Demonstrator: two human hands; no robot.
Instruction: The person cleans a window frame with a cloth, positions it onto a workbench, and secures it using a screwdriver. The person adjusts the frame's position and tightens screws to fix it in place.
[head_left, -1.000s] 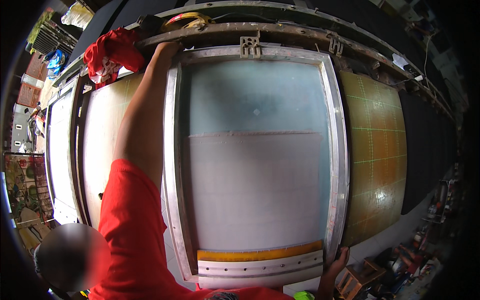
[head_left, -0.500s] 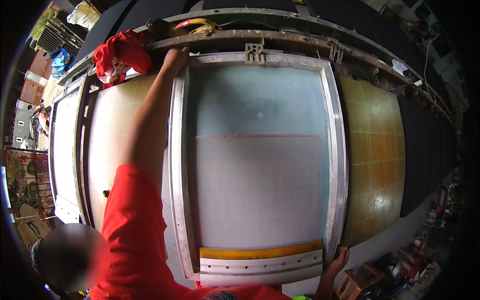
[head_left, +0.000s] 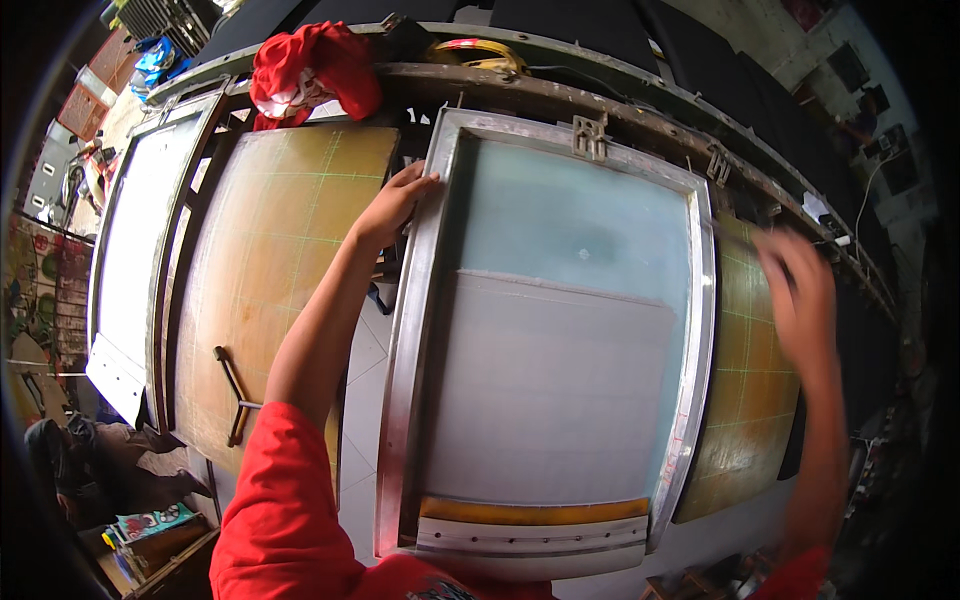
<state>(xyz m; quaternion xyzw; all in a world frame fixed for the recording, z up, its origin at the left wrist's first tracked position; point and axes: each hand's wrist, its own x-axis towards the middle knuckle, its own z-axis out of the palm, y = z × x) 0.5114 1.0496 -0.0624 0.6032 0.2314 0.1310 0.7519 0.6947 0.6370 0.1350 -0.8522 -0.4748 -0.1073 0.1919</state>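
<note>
A large screen printing frame (head_left: 399, 400) of bare metal lies before me, its mesh (head_left: 560, 380) pale grey with a blue-green band at the far end. My left hand (head_left: 397, 203) grips its left side near the far corner, fingers over the rail. Across the near end rests a squeegee (head_left: 530, 536) with an amber blade and a pale metal holder. My right hand (head_left: 800, 285) is raised over the right-hand printing board (head_left: 745, 350), beside the frame's far right corner. Motion smears its fingers; a dark streak beside them is too blurred to name.
A dark Y-shaped wrench (head_left: 237, 400) lies on the left printing board (head_left: 270, 260). Beyond it stands another screen frame (head_left: 150, 260). Red cloth (head_left: 315, 75) hangs on the rear rail, near a yellow tape roll (head_left: 480, 56). A metal hinge clamp (head_left: 590, 138) holds the frame's far edge.
My left hand has come nearer from the far corner down the frame's left side. My right hand has left the near right corner and risen to the far right. The view has shifted.
</note>
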